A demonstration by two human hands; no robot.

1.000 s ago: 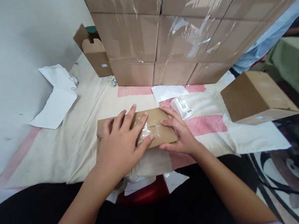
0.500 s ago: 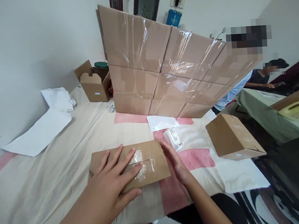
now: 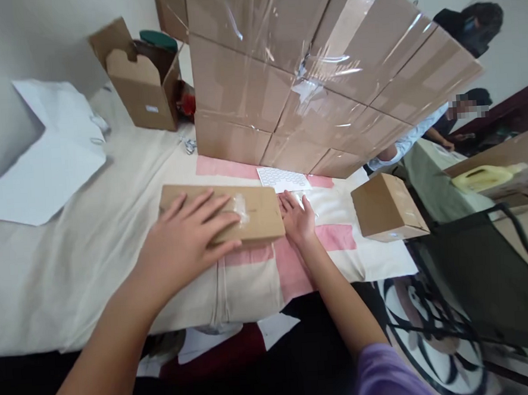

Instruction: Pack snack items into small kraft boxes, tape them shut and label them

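Observation:
My left hand (image 3: 186, 238) lies flat with spread fingers on a flat brown cardboard box (image 3: 260, 212) sealed with clear tape, which rests on the cloth-covered table (image 3: 71, 263). Just right of the box's end, my right hand (image 3: 297, 219) rests on the cloth with its fingers stretched forward. It covers most of a white tape dispenser, of which only a sliver shows past the fingertips. A white sheet of small labels (image 3: 283, 177) lies just beyond that hand.
A wall of film-wrapped cartons (image 3: 305, 70) stands at the back. An open small box (image 3: 143, 80) sits back left beside white papers (image 3: 43, 169). A closed small box (image 3: 387, 208) sits at the table's right edge. Other people and a yellow jug (image 3: 486, 177) are far right.
The flat box has slid away from me under my left hand. My right hand left the box's right end and moved onto the tape dispenser. The camera swung left and down.

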